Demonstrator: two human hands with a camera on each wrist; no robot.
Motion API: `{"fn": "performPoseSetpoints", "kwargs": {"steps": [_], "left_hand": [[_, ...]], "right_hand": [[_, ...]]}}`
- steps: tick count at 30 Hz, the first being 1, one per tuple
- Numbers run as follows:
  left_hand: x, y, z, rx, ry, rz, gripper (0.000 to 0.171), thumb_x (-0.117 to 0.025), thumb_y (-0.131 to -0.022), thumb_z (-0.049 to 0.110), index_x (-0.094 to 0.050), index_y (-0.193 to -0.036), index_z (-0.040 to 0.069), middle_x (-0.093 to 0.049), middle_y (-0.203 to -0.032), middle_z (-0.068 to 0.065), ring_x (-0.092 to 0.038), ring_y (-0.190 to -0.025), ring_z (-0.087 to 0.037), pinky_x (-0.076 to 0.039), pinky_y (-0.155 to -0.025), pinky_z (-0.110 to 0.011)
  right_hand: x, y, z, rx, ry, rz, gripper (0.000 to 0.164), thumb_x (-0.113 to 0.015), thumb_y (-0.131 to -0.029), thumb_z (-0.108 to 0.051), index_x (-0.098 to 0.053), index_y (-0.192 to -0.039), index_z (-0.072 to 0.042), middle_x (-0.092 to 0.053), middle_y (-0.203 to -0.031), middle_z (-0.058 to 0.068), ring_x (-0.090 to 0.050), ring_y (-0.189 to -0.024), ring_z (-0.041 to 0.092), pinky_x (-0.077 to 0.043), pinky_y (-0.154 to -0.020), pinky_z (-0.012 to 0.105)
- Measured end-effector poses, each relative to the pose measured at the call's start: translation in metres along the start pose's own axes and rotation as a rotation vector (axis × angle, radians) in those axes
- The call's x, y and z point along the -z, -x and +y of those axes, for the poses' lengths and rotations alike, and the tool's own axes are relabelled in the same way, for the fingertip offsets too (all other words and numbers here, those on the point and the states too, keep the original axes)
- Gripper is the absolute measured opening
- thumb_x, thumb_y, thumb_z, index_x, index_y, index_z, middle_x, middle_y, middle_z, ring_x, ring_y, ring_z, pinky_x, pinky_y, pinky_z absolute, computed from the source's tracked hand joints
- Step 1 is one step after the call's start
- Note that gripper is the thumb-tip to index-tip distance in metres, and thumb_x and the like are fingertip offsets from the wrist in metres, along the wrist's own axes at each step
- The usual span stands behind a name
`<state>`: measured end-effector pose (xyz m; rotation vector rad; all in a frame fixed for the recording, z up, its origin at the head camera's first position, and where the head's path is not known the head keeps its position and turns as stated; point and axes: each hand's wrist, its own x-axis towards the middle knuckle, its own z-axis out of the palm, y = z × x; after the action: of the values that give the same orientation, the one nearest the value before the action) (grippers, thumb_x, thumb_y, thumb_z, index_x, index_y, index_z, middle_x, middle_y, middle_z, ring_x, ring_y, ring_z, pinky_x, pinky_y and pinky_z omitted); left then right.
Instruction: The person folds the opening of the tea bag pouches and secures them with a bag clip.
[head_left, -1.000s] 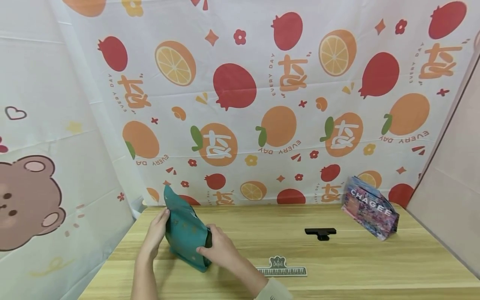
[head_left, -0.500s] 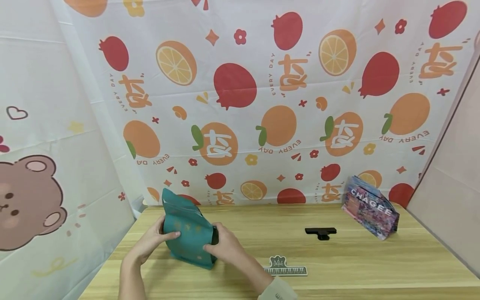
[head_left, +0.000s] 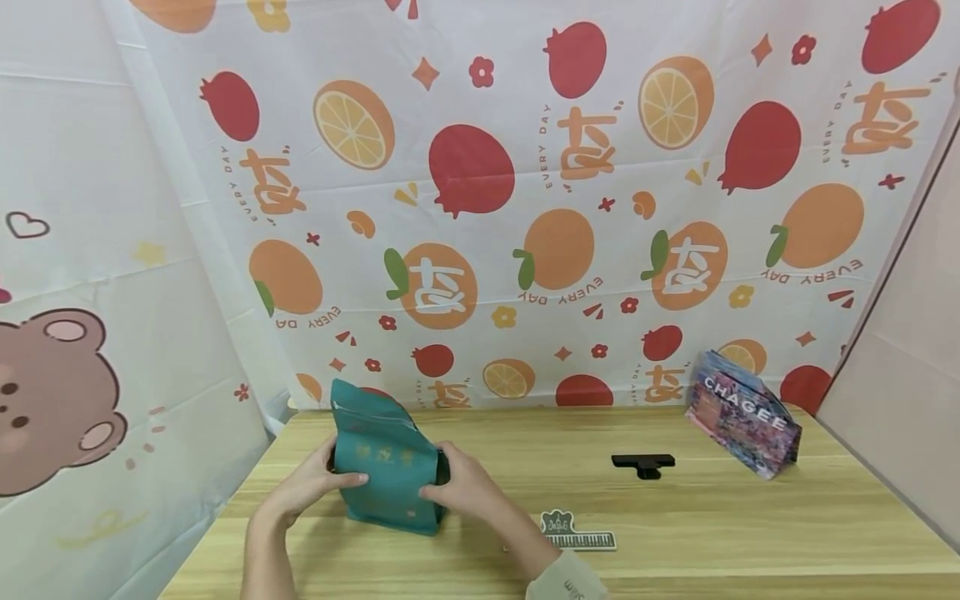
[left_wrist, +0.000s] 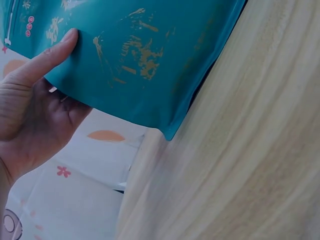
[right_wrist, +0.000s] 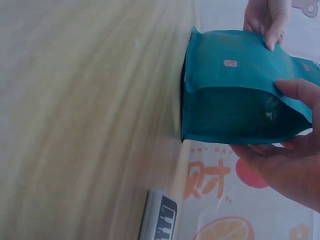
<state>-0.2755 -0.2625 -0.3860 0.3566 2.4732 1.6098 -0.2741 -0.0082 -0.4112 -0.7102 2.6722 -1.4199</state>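
A teal pouch bag (head_left: 390,475) with gold print and a flat top stands upright on the left part of the table, between my two hands. My left hand (head_left: 306,482) grips its left side, thumb across the printed front and fingers behind, as the left wrist view shows on the pouch (left_wrist: 135,65). On the opposite side my right hand (head_left: 468,485) holds the side fold, thumb on the front and fingers at the back. In the right wrist view the folded side of the pouch (right_wrist: 235,112) faces the camera, and the right hand (right_wrist: 295,160) wraps round it.
A piano-keyboard clip (head_left: 577,540) lies by my right forearm, which partly covers it. Farther back on the wooden table (head_left: 712,533) is a black clip (head_left: 645,463). A colourful CHAGEE bag (head_left: 742,417) stands at the back right, near the fruit-print curtain (head_left: 555,333).
The pouch has turned so its printed front faces me more, and it has shifted slightly right. My left hand has moved from its edge to a grip with the thumb on the front.
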Motion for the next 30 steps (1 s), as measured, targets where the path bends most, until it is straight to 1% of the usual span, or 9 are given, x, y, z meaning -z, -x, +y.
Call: {"fn": "performPoseSetpoints", "kwargs": {"steps": [6,11,18,22,27,30], "left_hand": [[-0.006,-0.001,0.007,0.038,-0.053,0.023,0.096,-0.070,-0.082,0.021,-0.002,-0.143,-0.007,-0.015,-0.143,-0.033,-0.010,-0.130,-0.048,-0.023,-0.098,-0.059],[-0.012,-0.003,0.011,0.024,-0.088,0.038,0.093,-0.071,-0.081,0.020,-0.007,-0.143,-0.008,-0.019,-0.141,-0.033,-0.012,-0.129,-0.049,-0.023,-0.098,-0.060],[-0.021,-0.008,0.012,0.008,-0.086,0.060,0.092,-0.073,-0.080,0.019,-0.010,-0.142,-0.007,-0.024,-0.139,-0.032,-0.017,-0.128,-0.048,-0.024,-0.097,-0.059],[-0.026,-0.011,0.011,-0.005,-0.071,0.073,0.089,-0.073,-0.079,0.018,-0.014,-0.142,-0.005,-0.030,-0.137,-0.030,-0.023,-0.126,-0.047,-0.027,-0.096,-0.057],[-0.031,-0.014,0.010,-0.034,-0.056,0.087,0.087,-0.073,-0.079,0.017,-0.017,-0.142,-0.003,-0.034,-0.135,-0.028,-0.027,-0.124,-0.045,-0.030,-0.095,-0.056],[-0.033,-0.014,0.011,-0.039,-0.057,0.099,0.085,-0.073,-0.079,0.017,-0.018,-0.141,-0.003,-0.036,-0.133,-0.027,-0.030,-0.122,-0.044,-0.032,-0.094,-0.055]], "right_hand": [[0.009,0.002,0.000,-0.015,-0.021,-0.025,0.058,-0.071,-0.080,-0.022,-0.045,-0.129,-0.006,-0.055,-0.118,0.007,-0.050,-0.111,0.027,-0.041,-0.088,0.045],[0.012,0.003,0.002,-0.011,-0.050,-0.009,0.056,-0.069,-0.081,-0.016,-0.043,-0.129,-0.003,-0.053,-0.119,0.010,-0.048,-0.112,0.030,-0.040,-0.090,0.047],[0.014,0.004,0.005,-0.031,-0.099,0.030,0.058,-0.067,-0.082,-0.009,-0.039,-0.131,0.000,-0.048,-0.126,0.016,-0.043,-0.117,0.036,-0.035,-0.092,0.053],[0.017,0.005,0.005,-0.041,-0.122,0.033,0.058,-0.066,-0.082,-0.007,-0.037,-0.132,0.000,-0.047,-0.127,0.018,-0.042,-0.118,0.037,-0.034,-0.093,0.053],[0.021,0.006,0.008,-0.048,-0.142,0.039,0.057,-0.064,-0.083,-0.006,-0.036,-0.132,0.002,-0.044,-0.129,0.020,-0.040,-0.119,0.037,-0.035,-0.093,0.052],[0.023,0.006,0.010,-0.044,-0.149,0.047,0.056,-0.064,-0.083,-0.006,-0.037,-0.131,0.002,-0.043,-0.130,0.019,-0.039,-0.121,0.038,-0.034,-0.094,0.053]]}}
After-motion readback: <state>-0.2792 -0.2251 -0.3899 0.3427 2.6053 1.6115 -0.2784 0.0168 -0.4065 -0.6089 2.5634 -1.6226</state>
